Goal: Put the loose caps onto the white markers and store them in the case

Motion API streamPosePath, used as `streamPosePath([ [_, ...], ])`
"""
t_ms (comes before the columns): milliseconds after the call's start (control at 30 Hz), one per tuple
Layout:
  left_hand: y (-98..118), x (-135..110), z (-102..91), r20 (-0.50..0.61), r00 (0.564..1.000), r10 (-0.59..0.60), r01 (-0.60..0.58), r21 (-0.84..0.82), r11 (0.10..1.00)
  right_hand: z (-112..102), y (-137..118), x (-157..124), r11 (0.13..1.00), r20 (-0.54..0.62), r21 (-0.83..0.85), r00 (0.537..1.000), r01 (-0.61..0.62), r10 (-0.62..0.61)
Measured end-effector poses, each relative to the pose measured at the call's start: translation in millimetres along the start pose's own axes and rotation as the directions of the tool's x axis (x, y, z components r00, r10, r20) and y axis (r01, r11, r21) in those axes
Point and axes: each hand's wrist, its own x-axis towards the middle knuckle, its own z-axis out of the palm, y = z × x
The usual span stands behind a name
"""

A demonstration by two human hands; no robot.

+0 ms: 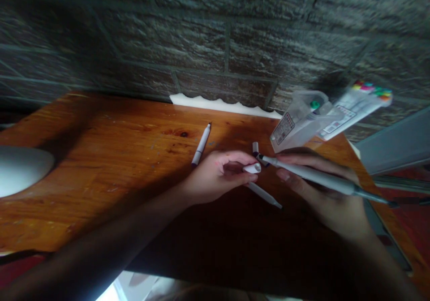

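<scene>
My left hand (210,178) pinches a white marker cap (250,169) between thumb and fingers, its open end turned to the right. In my right hand (331,207) lies a white marker (316,178), its dark tip close to that cap but apart from it; the thin far end is bare too. Under my left fingers, a second marker (265,195) lies on the table with a dark tip pointing lower right. Another uncapped marker (201,144) rests beyond my left hand. A loose cap (255,148) lies just behind the held tip, with a partly hidden dark-ended piece beside it.
A clear plastic case (298,122) with a green-ended marker stands at the back right. Beside it leans a case full of colourful markers (352,108). A white scalloped strip (221,106) runs along the brick wall (201,36). A white rounded object (23,169) sits far left on the wooden table (134,135).
</scene>
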Motion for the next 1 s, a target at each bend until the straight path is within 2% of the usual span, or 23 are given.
streamPosePath([
  [100, -1.1, -0.9, 1.3, -0.048, 0.998, 0.039, -0.037, 0.051, 0.998, 0.1, 0.0, -0.5, 0.998, -0.002, -0.068, 1.0, 0.014, -0.015],
  [167, -1.0, -1.3, 2.2, -0.066, 0.996, 0.06, -0.054, 0.097, 0.994, 0.9, -1.4, -0.1, 0.99, 0.001, -0.121, 0.997, 0.077, -0.077],
  [300, 0.2, -1.7, 3.4, -0.054, 0.996, 0.07, -0.063, 0.124, 0.99, 2.6, -3.6, 0.9, 0.956, 0.079, -0.214, 0.979, 0.199, -0.186],
  [500, 0.9, -1.8, 4.3, -0.047, 0.996, 0.07, -0.063, 0.136, 0.989, 3.5, 2.0, -0.6, 0.935, 0.133, -0.211, 0.956, 0.286, -0.263],
  [700, -3.1, -1.3, 5.3, -0.047, 0.996, 0.07, -0.063, 0.147, 0.987, 2.7, 5.7, -0.2, 0.93, 0.147, -0.21, 0.95, 0.302, -0.275],
  [1000, -3.6, -2.0, 4.1, -0.029, 0.996, 0.083, -0.076, 0.195, 0.978, 3.7, 1.6, -0.4, 0.945, 0.148, -0.214, 0.964, 0.248, -0.219],
])
